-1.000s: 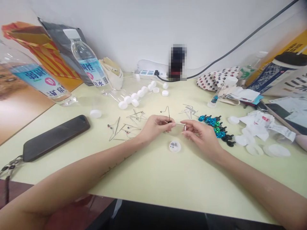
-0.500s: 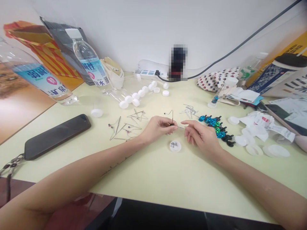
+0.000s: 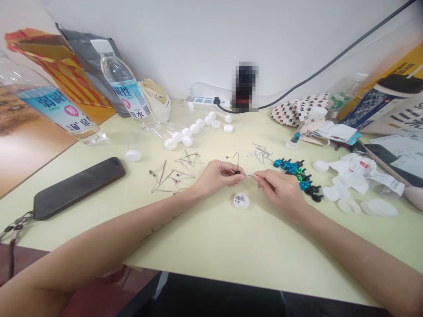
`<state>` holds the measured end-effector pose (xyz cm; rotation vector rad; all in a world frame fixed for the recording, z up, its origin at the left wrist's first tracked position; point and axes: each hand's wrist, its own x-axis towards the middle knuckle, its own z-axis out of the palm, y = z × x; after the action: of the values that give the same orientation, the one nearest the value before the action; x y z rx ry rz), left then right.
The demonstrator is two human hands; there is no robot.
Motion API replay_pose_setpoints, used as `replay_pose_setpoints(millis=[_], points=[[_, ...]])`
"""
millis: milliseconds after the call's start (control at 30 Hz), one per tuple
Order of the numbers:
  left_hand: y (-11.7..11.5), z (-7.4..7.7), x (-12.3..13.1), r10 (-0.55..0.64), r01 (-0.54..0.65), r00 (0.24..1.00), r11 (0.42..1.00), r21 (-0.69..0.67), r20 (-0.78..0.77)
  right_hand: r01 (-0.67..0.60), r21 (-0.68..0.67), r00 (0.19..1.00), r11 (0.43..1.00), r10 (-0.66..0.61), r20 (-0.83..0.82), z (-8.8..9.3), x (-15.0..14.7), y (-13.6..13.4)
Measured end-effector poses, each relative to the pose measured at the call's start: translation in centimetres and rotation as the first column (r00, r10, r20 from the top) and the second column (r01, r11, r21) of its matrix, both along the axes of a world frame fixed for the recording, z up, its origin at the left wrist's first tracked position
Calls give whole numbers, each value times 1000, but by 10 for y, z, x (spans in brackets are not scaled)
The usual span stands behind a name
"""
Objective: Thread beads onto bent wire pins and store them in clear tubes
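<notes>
My left hand (image 3: pixel 216 176) pinches a thin bent metal wire (image 3: pixel 235 159) near a small dark bead, just above the pale table (image 3: pixel 211 237). My right hand (image 3: pixel 280 189) pinches the other end of the same wire, its fingertips closed. A small white cap (image 3: pixel 241 201) holding tiny beads lies just below the two hands. Several bent wires with beads (image 3: pixel 172 174) lie to the left of my left hand. A row of blue, green and black beaded pieces (image 3: pixel 299 176) lies beyond my right hand.
A black phone (image 3: pixel 77 187) lies at the left. Two water bottles (image 3: pixel 122 88) lean at the back left, with white caps (image 3: pixel 194 127) scattered behind. A power strip (image 3: pixel 206 102), a patterned pouch (image 3: pixel 297 110), crumpled papers (image 3: pixel 360 169) and white discs fill the right.
My right hand's fingers were loosening half a second ago; now they pinch the wire's end again, a little closer to my left hand. The wire stays upright in my left hand.
</notes>
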<state>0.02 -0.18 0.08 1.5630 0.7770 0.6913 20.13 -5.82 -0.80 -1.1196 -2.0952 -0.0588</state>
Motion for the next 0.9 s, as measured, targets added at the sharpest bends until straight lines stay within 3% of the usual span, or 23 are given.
replay_pose_setpoints(millis=[167, 467, 567, 700, 767, 900], points=[[-1, 0, 0, 21, -21, 1000, 1000, 21, 1, 36, -197, 986, 980, -68, -155, 3, -2, -2], [-4, -2, 1, 49, -48, 999, 997, 60, -21, -17, -332, 957, 943, -81, -278, 6, -2, -2], [-5, -1, 2, 56, -53, 998, 994, 96, -39, -84, -492, 919, 866, -124, -375, 6, -5, -2], [-3, 0, 1, 55, -47, 996, 991, 127, -66, -260, -633, 799, 729, -205, -565, 3, -5, -1], [-1, 1, 0, 62, -54, 995, 993, 108, -72, -265, -611, 793, 746, -192, -578, 2, -4, 1], [2, 1, -1, 84, -80, 995, 995, 65, -60, -146, -477, 888, 867, -98, -450, 0, -2, 2]])
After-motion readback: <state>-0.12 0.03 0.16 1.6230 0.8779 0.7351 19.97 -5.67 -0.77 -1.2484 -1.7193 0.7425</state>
